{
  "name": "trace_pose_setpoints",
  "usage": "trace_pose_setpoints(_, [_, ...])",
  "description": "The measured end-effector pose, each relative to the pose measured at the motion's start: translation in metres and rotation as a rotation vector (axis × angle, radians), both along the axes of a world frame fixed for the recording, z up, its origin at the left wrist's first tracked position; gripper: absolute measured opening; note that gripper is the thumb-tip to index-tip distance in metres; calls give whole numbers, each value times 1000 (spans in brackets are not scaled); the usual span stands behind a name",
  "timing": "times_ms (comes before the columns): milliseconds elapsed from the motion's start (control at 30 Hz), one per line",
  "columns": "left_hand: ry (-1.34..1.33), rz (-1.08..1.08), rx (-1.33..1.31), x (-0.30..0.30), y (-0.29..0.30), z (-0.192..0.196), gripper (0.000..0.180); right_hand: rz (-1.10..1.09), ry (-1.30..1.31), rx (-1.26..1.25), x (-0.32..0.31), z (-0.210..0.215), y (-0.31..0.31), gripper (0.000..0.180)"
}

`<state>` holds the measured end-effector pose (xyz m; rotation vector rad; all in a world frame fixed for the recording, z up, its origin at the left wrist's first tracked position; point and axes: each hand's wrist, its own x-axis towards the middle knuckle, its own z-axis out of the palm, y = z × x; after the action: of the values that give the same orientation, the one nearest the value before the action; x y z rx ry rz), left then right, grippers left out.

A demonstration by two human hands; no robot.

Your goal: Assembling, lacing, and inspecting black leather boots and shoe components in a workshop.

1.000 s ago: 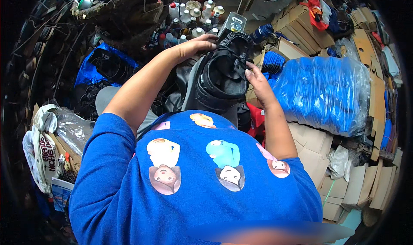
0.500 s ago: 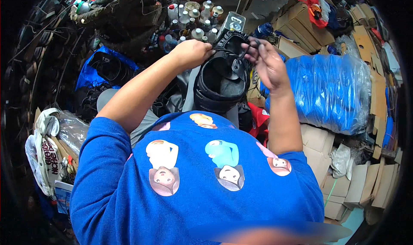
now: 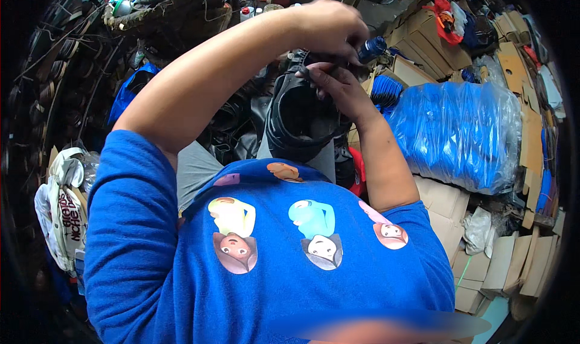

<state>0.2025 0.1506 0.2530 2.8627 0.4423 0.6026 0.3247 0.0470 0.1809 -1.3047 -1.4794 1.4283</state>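
Hands meet at the top rim of a black rubber boot (image 3: 299, 117) held upright over the lap: the left hand (image 3: 329, 27) pinches the rim from above, and the right hand (image 3: 338, 84) closes its grip on the same edge from below. Work on that rim looks underway, not finished; a wrapped blue bundle (image 3: 459, 132) lies beside it.
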Motion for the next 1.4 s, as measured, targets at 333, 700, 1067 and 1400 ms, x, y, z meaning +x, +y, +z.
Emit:
trace_pose_setpoints(333, [-344, 505, -1224, -55, 17, -118, 36, 130, -592, 644, -22, -22, -12, 29])
trace_pose_setpoints(700, [-722, 359, -1867, -82, 8, -182, 24, 203, -816, 527, -52, -26, 9, 24])
trace_pose_setpoints(1067, [-612, 360, -1436, -114, -29, -146, 36, 102, -519, 339, -38, -29, 30, 30])
trace_pose_setpoints(1400, [-44, 338, -658, -113, -54, -74, 18, 97, -335, 207, -38, -40, 32, 26])
